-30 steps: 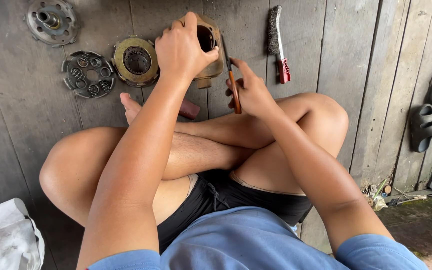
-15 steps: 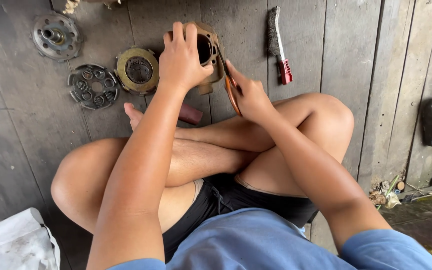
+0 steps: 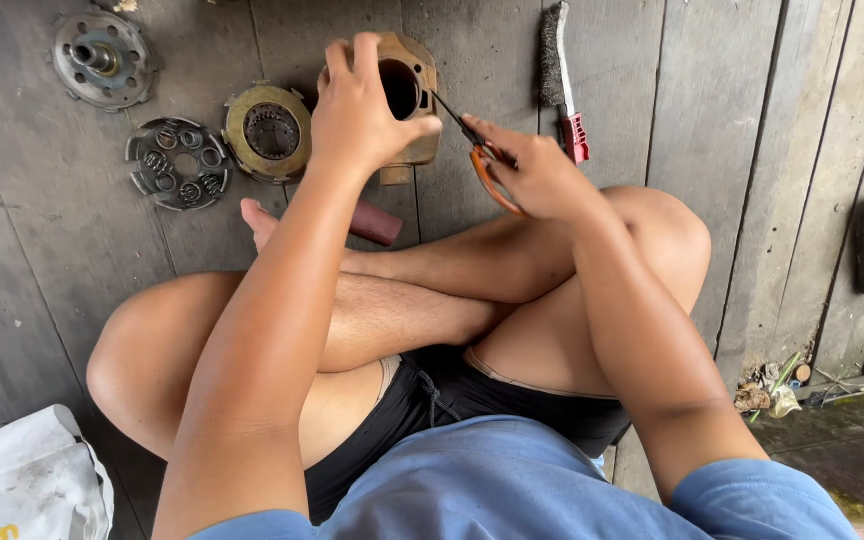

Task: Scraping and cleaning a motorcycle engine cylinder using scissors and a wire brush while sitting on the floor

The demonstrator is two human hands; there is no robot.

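Tan metal housing point(image 3: 410, 100), round dark bore

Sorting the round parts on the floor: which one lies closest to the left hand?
The brass-ringed disc, just beside the left hand; the spring plate and hub disc lie farther away.

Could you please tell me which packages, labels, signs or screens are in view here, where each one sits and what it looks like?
Crumpled white plastic bag: on the wooden plank floor at the bottom left corner, beside the person's knee; soft, wrinkled, white with some yellow print at its lower edge.
No signs, screens or separate labels can be seen.
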